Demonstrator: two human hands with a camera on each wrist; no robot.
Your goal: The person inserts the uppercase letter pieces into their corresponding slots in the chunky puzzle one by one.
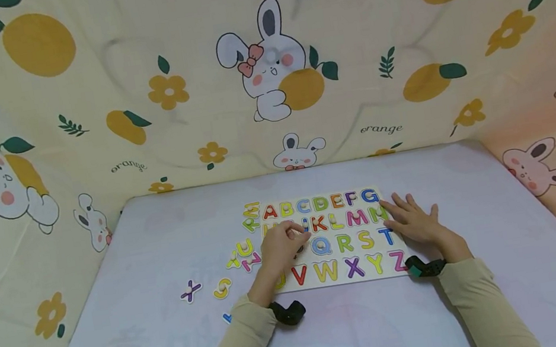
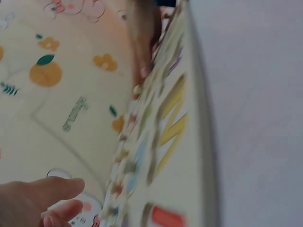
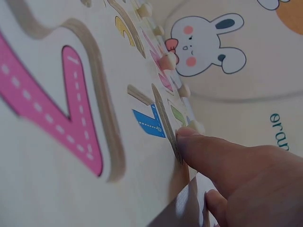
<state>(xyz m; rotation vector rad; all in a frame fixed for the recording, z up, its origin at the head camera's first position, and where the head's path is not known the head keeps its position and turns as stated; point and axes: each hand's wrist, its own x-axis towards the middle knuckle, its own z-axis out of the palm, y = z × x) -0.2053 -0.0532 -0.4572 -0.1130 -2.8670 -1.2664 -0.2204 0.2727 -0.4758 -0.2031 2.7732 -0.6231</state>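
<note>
A wooden alphabet board (image 1: 337,278) lies on the table, its coloured letters in rows. Knobbed letter pieces sit in the upper rows, such as the blue G (image 1: 369,196). The recesses for V, W (image 2: 173,130) and Z (image 3: 78,113) hold no piece. My left hand (image 1: 280,246) hovers over the board's left part, hiding some letters; its index finger and thumb are apart, with nothing visible between them. On the board's right edge my right hand (image 1: 417,223) rests with spread fingers, a fingertip (image 3: 187,137) touching beside the T recess (image 3: 149,122).
Left of the board lie loose letters: a purple X (image 1: 190,291), a yellow S (image 1: 222,288), a yellow U (image 1: 245,247), a green R (image 1: 250,224) and others. A blue piece (image 1: 227,318) is partly hidden by the left sleeve. A patterned cloth (image 1: 274,78) stands behind the table.
</note>
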